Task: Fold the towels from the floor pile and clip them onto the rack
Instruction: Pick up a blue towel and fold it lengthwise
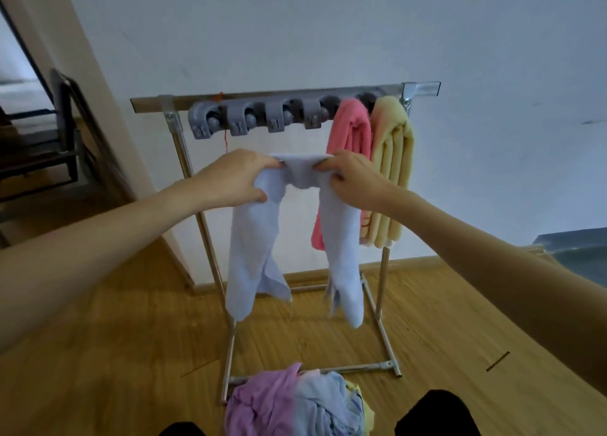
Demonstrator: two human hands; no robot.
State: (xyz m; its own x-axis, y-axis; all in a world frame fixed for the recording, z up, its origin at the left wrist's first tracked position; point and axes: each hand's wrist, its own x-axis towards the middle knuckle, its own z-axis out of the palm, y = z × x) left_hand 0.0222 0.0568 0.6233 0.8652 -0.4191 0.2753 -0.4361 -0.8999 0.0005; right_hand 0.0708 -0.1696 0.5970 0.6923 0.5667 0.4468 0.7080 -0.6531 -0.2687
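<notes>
Wooden floor (427, 320) runs under everything, and the rack (203, 212) stands on it against a pale wall. Nearest me, just in front of the rack's foot bar, lies the floor pile (295, 402) — purple, pale blue and a bit of yellow, all crumpled, so several towels are yet to be folded.

Above the pile and in front of the rack, the person holds a pale blue towel (253, 238) at about the height of the rack's middle. The left hand (236, 176) has its grip closed on one bunched section, thumb beneath and fingers curled over the top; the right hand (351, 179) pinches the other side the same way. Between the two hands the cloth is gathered into a short bridge while both ends hang free toward the floor — a hold that, I'd judge, makes a narrow doubled-over part to push into a clip.

Farther back, along the rack's top bar, sits the grey clip strip (256, 116); four clips at its left end look empty. At the right end of the bar a pink towel (351, 136) and a yellow towel (394, 166) hang folded, side by side and touching, so the free clip beside the pink one seems the likely target.
</notes>
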